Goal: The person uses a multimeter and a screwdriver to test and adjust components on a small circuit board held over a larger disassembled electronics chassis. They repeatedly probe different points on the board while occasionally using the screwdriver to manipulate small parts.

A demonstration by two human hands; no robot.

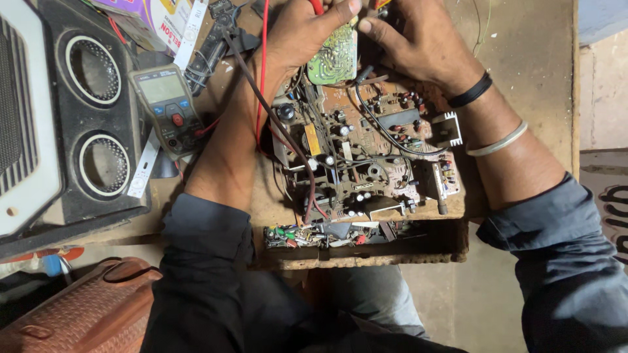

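Observation:
A large brown circuit board [366,157] crowded with parts and wires lies on the wooden bench. At its far edge stands a small green circuit board [335,60], tilted up. My left hand [307,29] grips this green board from the left, with a red probe lead [264,59] running along the wrist. My right hand [409,36] holds the green board's right side with thumb and fingers; whether it also pinches a probe is hidden at the frame's top. A black wire [376,121] loops from the hands down over the brown board.
A grey digital multimeter [169,108] lies left of my left forearm. A black speaker box [95,111] with two round openings fills the left side. An open drawer [340,236] of small components sits under the bench edge. A brown patterned bag [78,314] is at bottom left.

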